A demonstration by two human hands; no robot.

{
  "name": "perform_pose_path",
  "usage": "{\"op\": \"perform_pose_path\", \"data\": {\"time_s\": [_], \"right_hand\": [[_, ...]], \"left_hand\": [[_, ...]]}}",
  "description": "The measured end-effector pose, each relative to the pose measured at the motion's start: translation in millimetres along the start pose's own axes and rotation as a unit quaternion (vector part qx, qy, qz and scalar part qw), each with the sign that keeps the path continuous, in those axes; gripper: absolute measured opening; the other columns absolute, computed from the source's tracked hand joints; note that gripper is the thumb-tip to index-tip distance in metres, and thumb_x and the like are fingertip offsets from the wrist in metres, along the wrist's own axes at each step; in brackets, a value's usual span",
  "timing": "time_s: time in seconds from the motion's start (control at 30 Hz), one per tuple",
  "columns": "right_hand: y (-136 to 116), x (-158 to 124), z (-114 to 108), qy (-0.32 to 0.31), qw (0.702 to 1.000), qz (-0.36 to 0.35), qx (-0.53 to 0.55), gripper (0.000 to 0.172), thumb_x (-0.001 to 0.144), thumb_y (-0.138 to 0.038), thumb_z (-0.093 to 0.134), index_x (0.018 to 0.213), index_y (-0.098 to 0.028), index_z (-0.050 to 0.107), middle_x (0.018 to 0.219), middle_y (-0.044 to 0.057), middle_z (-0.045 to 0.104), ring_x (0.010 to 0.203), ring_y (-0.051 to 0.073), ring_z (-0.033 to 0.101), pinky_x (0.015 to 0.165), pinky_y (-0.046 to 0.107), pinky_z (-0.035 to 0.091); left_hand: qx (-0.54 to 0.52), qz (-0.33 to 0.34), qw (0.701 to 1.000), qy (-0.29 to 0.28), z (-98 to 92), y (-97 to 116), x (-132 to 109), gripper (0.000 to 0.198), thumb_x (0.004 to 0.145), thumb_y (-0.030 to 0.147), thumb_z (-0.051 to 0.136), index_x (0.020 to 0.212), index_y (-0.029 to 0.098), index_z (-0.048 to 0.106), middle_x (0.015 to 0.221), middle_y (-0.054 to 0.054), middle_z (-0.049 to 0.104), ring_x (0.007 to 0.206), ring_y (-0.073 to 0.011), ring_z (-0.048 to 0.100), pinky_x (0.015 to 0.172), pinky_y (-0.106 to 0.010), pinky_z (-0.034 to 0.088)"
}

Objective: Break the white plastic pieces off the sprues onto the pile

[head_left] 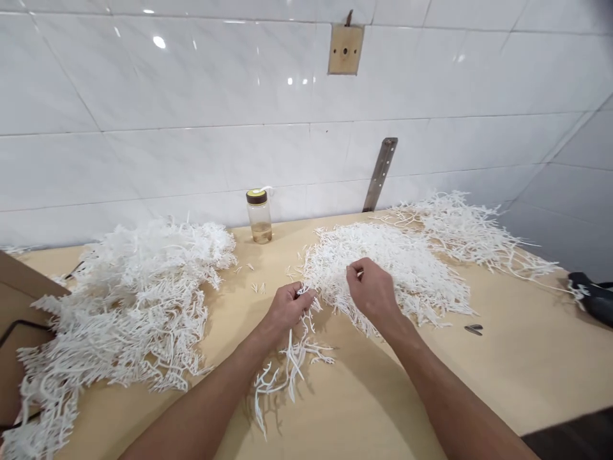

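My left hand point(291, 305) is closed on a white branching plastic strand point(297, 354), which looks like an artificial twig. Its forked lower end hangs toward me over the table. To the right, my right hand point(371, 287) is raised over the near-left part of a heap of small white twig pieces point(412, 265). Its thumb and forefinger are pinched together, and whatever may be between them is too small to make out. A few loose white bits point(258, 288) lie on the table left of my hands.
A big tangled pile of white branches point(148, 294) covers the left side. Another white branch pile point(472, 230) lies at the back right. A lidded bottle point(259, 217) stands near the tiled wall. Small metal snips point(474, 329) and a black object point(594, 297) lie to the right.
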State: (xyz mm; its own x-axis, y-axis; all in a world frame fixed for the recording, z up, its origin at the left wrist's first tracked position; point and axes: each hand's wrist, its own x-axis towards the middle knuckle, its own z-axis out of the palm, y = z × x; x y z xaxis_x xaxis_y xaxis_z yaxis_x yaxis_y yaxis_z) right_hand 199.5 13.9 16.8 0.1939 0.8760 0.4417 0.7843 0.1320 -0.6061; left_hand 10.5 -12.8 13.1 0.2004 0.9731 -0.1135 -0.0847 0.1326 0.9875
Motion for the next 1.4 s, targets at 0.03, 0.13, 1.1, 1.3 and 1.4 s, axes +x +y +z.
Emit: {"op": "perform_pose_path", "data": {"time_s": [0.03, 0.13, 1.1, 1.3, 1.4], "right_hand": [[3.4, 2.3, -1.9, 0.008, 1.000, -0.003, -0.001, 0.011, 0.084, -0.027, 0.052, 0.077, -0.020, 0.057, 0.069, 0.004, 0.062, 0.062, 0.019, 0.056, 0.065, 0.032, 0.041], [3.5, -0.3, 1.1, 0.004, 0.999, -0.038, 0.009, 0.010, 0.086, -0.027, 0.054, 0.085, -0.019, 0.059, 0.076, 0.005, 0.065, 0.064, 0.019, 0.059, 0.068, 0.033, 0.044], [-95.2, 16.1, 146.4, -0.255, 0.856, -0.434, -0.118, 0.036, 0.097, -0.017, 0.044, 0.131, -0.012, 0.057, 0.139, 0.015, 0.056, 0.128, 0.025, 0.049, 0.106, 0.039, 0.040], [-42.4, 37.2, 91.9, -0.209, 0.887, -0.360, -0.201, 0.030, 0.083, 0.003, 0.046, 0.100, -0.002, 0.070, 0.104, 0.024, 0.067, 0.114, 0.034, 0.054, 0.101, 0.047, 0.042], [-30.7, 46.3, 57.6, -0.184, 0.898, -0.331, -0.225, 0.029, 0.078, 0.007, 0.046, 0.086, -0.002, 0.072, 0.096, 0.027, 0.067, 0.117, 0.038, 0.052, 0.103, 0.052, 0.040]], "left_hand": [[0.000, -0.016, 1.000, -0.015, -6.2, 2.2, 2.2, 0.042, 0.067, 0.050, 0.076, 0.061, 0.017, 0.049, 0.051, 0.006, 0.043, 0.042, -0.0048, 0.030, 0.043, -0.021, 0.018], [-0.053, -0.049, 0.996, -0.059, -31.7, 10.0, 8.5, 0.035, 0.065, 0.042, 0.077, 0.063, 0.017, 0.053, 0.050, 0.004, 0.046, 0.039, -0.0045, 0.028, 0.040, -0.022, 0.013], [0.008, -0.110, 0.938, -0.329, -51.1, 45.4, -14.3, 0.037, 0.056, 0.050, 0.081, 0.057, 0.016, 0.065, 0.048, -0.001, 0.049, 0.041, -0.0108, 0.037, 0.043, -0.028, 0.022], [-0.091, -0.057, 0.975, -0.195, -78.7, 26.0, 6.6, 0.038, 0.052, 0.047, 0.079, 0.056, 0.015, 0.059, 0.042, 0.001, 0.040, 0.037, -0.0075, 0.030, 0.040, -0.024, 0.017], [-0.125, -0.040, 0.977, -0.170, -87.1, 20.1, 14.5, 0.036, 0.055, 0.043, 0.079, 0.058, 0.015, 0.057, 0.045, 0.002, 0.040, 0.039, -0.0068, 0.031, 0.040, -0.023, 0.019]]}}
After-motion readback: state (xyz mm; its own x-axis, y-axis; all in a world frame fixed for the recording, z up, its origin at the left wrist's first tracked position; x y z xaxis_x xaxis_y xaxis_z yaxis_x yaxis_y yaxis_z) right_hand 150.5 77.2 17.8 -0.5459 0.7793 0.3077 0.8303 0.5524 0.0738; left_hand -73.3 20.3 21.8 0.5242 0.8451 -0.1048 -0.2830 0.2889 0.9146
